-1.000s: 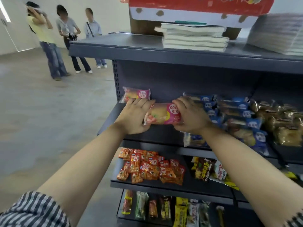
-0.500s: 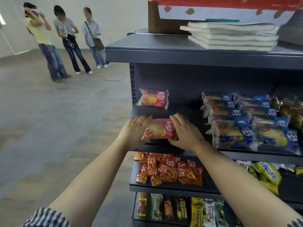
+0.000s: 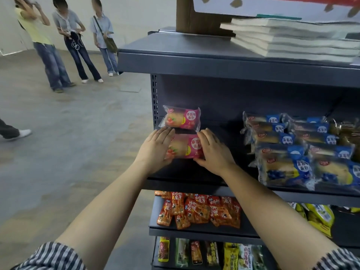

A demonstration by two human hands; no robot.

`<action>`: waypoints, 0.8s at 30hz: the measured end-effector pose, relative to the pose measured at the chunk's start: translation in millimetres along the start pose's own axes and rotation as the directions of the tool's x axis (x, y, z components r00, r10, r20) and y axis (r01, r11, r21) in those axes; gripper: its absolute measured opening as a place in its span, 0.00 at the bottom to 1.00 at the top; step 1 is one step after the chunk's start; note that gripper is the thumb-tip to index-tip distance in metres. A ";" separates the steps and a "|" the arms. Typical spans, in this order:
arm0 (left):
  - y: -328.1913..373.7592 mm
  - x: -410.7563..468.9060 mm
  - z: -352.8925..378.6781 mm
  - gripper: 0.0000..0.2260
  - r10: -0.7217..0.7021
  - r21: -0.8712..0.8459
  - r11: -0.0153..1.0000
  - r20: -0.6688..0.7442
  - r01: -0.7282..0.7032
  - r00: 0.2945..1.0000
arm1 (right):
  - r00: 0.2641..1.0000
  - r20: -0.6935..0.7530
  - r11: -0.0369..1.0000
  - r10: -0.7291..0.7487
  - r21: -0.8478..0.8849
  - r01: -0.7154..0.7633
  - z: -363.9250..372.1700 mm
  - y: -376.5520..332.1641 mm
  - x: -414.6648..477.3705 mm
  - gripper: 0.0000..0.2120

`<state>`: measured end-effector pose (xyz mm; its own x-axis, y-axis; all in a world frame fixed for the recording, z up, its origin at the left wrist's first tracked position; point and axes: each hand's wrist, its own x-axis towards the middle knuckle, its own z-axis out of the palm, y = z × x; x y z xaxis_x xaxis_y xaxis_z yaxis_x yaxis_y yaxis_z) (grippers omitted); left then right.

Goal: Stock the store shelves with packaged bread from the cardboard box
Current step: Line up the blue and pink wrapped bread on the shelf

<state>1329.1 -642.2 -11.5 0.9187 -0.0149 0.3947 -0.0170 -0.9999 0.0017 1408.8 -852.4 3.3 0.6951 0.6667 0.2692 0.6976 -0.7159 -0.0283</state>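
Observation:
A pink packaged bread (image 3: 185, 147) lies on the dark grey shelf (image 3: 175, 174), near its left end. My left hand (image 3: 155, 151) presses its left end with straight fingers. My right hand (image 3: 212, 151) lies flat against its right end, thumb along the front edge. A second pink packaged bread (image 3: 182, 119) sits just behind it, against the back panel. Blue packaged breads (image 3: 292, 152) fill the same shelf to the right. Part of a cardboard box (image 3: 194, 16) stands on the top shelf.
A stack of books (image 3: 292, 41) lies on the top shelf beside the box. Orange snack packs (image 3: 198, 211) and yellow packs (image 3: 319, 215) fill the shelf below. Three people (image 3: 74, 39) stand on the open floor at the far left.
The pink bread has come down onto the shelf in front of the first one. Both hands have flattened against its ends. My view has shifted left.

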 end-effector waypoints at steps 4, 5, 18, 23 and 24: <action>-13.8 18.1 7.1 0.39 -0.047 -0.009 0.999 0.007 0.047 0.999 | 1.000 -0.006 1.000 -0.014 -0.010 0.014 8.6 4.9 24.7 0.44; -17.5 23.4 9.2 0.39 -0.047 -0.009 0.999 0.012 0.047 0.999 | 1.000 -0.004 1.000 -0.016 -0.013 0.016 10.4 7.0 31.5 0.45; -45.6 76.0 35.3 0.41 -0.061 0.042 0.997 0.020 0.060 0.998 | 1.000 -0.006 1.000 -0.024 -0.020 0.024 25.7 31.6 90.8 0.47; -45.9 85.6 36.8 0.42 -0.086 0.061 0.995 0.040 0.083 0.996 | 1.000 -0.015 1.000 -0.015 -0.005 0.015 29.4 35.2 95.8 0.47; -45.5 86.3 36.6 0.42 -0.094 0.066 0.994 0.043 0.091 0.995 | 1.000 -0.015 1.000 -0.013 -0.002 0.013 29.9 35.2 96.2 0.48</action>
<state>1423.7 -598.4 -11.2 0.9323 0.0786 0.3530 0.0925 -0.9955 -0.0228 1505.4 -807.3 -0.6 0.6835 0.6724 0.2839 0.7060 -0.7078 -0.0234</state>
